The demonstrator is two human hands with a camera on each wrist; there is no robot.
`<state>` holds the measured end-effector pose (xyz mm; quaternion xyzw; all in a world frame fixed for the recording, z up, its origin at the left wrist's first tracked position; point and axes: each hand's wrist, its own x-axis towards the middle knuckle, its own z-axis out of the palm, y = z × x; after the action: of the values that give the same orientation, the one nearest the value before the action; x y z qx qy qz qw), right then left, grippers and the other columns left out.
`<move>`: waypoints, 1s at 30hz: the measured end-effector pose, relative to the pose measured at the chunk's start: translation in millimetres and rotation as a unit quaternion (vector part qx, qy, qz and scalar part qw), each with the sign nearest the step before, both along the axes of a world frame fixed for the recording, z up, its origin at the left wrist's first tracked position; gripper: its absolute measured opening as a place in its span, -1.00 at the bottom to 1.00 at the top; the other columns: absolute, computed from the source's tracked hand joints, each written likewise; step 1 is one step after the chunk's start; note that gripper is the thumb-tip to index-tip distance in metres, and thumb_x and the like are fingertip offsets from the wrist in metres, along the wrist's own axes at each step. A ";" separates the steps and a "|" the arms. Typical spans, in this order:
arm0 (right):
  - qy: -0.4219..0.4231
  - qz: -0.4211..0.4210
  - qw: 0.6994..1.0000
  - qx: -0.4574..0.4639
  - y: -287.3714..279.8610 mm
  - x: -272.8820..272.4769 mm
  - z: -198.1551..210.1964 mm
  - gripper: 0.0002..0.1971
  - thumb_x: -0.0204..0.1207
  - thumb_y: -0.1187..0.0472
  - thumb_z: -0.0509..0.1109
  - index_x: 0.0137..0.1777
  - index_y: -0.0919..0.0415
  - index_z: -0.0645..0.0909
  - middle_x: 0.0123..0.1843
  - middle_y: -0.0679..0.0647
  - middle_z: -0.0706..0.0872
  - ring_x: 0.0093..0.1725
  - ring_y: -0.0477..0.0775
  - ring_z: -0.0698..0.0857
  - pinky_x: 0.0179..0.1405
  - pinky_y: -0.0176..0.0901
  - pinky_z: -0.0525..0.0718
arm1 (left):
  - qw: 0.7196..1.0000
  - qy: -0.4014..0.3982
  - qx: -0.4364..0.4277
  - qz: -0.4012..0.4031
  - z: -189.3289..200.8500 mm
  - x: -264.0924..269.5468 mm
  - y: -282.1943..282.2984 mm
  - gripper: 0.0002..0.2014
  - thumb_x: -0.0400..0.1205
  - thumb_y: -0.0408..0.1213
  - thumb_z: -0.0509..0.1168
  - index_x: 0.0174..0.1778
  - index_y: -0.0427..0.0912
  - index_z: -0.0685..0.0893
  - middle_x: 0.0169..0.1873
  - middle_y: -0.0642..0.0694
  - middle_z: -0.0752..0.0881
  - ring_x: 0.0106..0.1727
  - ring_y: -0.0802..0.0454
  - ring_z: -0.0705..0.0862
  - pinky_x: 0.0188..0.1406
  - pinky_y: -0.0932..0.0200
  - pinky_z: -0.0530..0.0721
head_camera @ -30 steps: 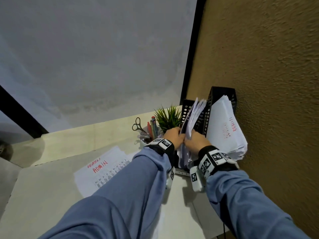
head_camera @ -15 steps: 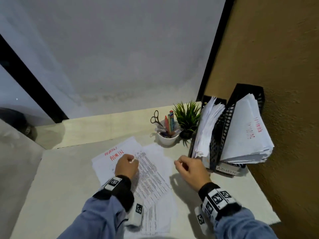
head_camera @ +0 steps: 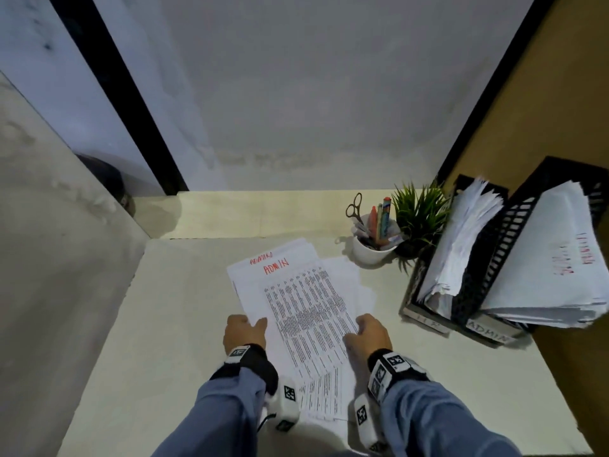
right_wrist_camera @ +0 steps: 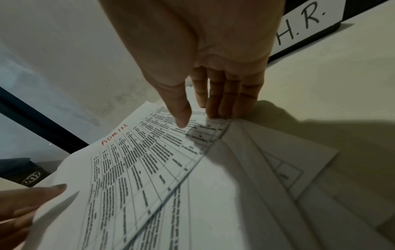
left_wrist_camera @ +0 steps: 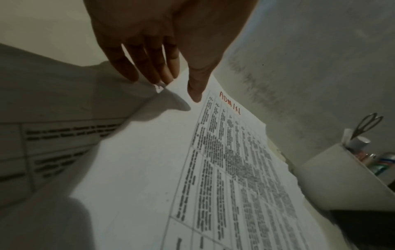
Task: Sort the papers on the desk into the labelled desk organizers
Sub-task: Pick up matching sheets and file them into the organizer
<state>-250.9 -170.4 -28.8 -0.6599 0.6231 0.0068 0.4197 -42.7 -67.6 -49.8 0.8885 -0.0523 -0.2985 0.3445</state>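
A pile of printed papers lies on the pale desk in front of me. Its top sheet carries "ADMIN" in red. My left hand pinches the sheet's left edge, thumb on top and fingers under the raised edge. My right hand pinches the right edge the same way, fingers at the rim. Two black mesh organizers stand at the right, both stuffed with papers: the H.R. one, label, and the ADMIN one.
A white cup with scissors and pens stands beside a small green plant, just behind the pile and left of the organizers. A brown wall borders the desk on the right. A grey side panel borders it on the left.
Both hands left the H.R. organizer, where they were tucking in papers, and came back to the pile. They now hold the two side edges of the top ADMIN sheet.
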 end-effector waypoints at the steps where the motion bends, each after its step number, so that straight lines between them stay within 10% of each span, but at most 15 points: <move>1: 0.000 -0.007 1.000 0.011 0.0 1.1 -0.3 -0.63 0.47 0.25 0.40 0.27 0.23 0.47 0.01 0.05 0.48 -0.02 0.03 0.49 -0.09 -0.29 0.40 | 1.000 -0.004 -0.011 -0.001 1.8 0.6 1.5 -0.58 0.50 -0.26 0.45 0.22 -0.34 0.54 0.16 -0.32 0.66 0.17 -0.29 0.63 0.11 0.03 0.55; 6: -0.017 -0.041 0.999 0.031 2.7 1.0 4.9 -0.63 0.42 0.36 0.39 0.23 0.27 0.47 -0.24 0.01 0.51 -0.28 0.01 0.53 -0.43 -0.25 0.45 | 0.992 -0.070 -0.088 -0.065 1.0 -2.1 8.6 -0.92 0.54 -0.41 0.37 -0.08 -0.28 0.68 -0.19 -0.21 0.70 -0.01 -0.33 0.68 -0.10 0.11 0.55; 12: -0.111 -0.105 0.988 0.027 -7.3 -3.6 1.1 -0.30 0.34 0.36 0.49 0.51 0.23 0.37 0.33 0.20 0.53 0.25 0.15 0.57 0.05 -0.25 0.49 | 0.974 0.022 -0.212 -0.079 -1.6 3.2 20.0 -0.50 0.45 -0.71 0.07 -0.53 -0.09 0.74 -0.15 -0.15 0.69 -0.04 -0.13 0.64 0.06 0.09 0.57; 15: -0.322 -0.234 0.914 0.073 -11.0 -0.5 11.6 -0.47 0.42 0.62 0.32 0.39 0.30 0.45 0.26 0.24 0.54 0.03 0.17 0.61 -0.24 -0.26 0.67 | 0.970 0.078 -0.216 -0.078 2.5 6.9 18.3 -0.47 0.35 -0.76 0.01 -0.68 -0.14 0.68 -0.23 -0.14 0.70 -0.07 -0.20 0.63 0.03 -0.01 0.56; 18: -0.404 -0.316 0.844 0.154 -11.3 3.4 18.1 -0.75 0.37 0.60 0.14 -0.20 0.43 0.65 -0.26 0.26 0.62 -0.35 0.16 0.55 -0.45 -0.23 0.52 | 0.966 0.100 -0.225 -0.075 12.8 2.9 10.6 -0.49 0.23 -0.81 -0.06 -0.78 -0.23 0.61 -0.29 -0.25 0.72 -0.08 -0.24 0.65 0.10 -0.03 0.58; 23: -0.242 -0.245 0.932 0.113 -19.0 -4.1 16.8 -0.74 0.37 0.63 0.24 -0.42 0.35 0.60 -0.54 0.12 0.62 -0.39 0.11 0.56 -0.59 -0.33 0.51 | 0.991 0.009 -0.120 -0.049 16.8 9.0 1.3 -0.64 0.45 -0.69 0.05 -0.35 -0.28 0.70 -0.17 -0.21 0.71 -0.05 -0.17 0.64 0.00 0.19 0.49; 30: -0.275 -0.320 0.891 0.165 -20.7 -8.5 0.3 -0.91 0.15 0.57 0.36 -0.38 0.42 0.57 -0.50 0.22 0.62 -0.40 0.21 0.62 -0.33 0.03 0.60 | 0.995 0.021 -0.004 -0.098 -0.1 9.1 -4.1 -0.75 0.46 -0.25 0.44 -0.02 -0.23 0.60 -0.11 -0.14 0.65 -0.03 -0.16 0.64 0.02 0.09 0.61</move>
<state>-259.4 -191.1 -28.5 -0.3216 0.6503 -0.2073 0.6563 -33.6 -71.7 -49.9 0.8713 -0.1335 -0.3489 0.3184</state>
